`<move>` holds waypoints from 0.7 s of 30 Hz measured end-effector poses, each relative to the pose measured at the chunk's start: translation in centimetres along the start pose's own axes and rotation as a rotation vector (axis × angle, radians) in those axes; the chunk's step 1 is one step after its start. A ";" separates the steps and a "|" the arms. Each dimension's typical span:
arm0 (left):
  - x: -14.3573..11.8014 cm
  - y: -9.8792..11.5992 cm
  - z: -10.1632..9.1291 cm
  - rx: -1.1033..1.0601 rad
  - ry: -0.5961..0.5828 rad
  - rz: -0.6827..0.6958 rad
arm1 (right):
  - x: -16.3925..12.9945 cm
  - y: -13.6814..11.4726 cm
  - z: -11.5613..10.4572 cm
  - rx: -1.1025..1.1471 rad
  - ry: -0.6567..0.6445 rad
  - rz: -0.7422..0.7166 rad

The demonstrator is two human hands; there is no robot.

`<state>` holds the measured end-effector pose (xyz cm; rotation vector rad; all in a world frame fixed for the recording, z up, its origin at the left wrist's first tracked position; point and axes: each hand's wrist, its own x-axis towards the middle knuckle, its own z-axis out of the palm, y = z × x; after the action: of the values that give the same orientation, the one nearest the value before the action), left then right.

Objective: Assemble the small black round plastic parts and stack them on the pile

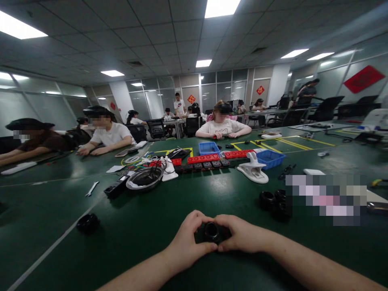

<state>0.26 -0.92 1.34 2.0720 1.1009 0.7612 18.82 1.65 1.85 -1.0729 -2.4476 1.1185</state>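
Left hand (186, 236) and right hand (242, 234) curled round black ring (211, 241), holding it together at or just above green surface (145, 250); I couldn't tell contact. On my feed, distant white shirt (179, 108) bore swoosh-like logo; red wall diamond (260, 90) carried Chinese character resembling 福.

A small black ring-shaped piece (211, 239), with a slight shine, is held between the left fingers (205, 247) and the right fingers (224, 245) over there, its round opening tipped up towards the person. Fingertips frame its far edge, thumbs its near one; its sides are lost in shadow.
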 end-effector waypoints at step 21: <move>0.4 -0.6 0.2 0.033 -0.072 -0.037 | 0.8 0.9 -0.1 0.001 -0.020 -0.032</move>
<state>0.27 -0.32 0.83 2.0844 1.1161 0.6498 18.82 2.66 1.18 -1.0236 -2.4700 1.1258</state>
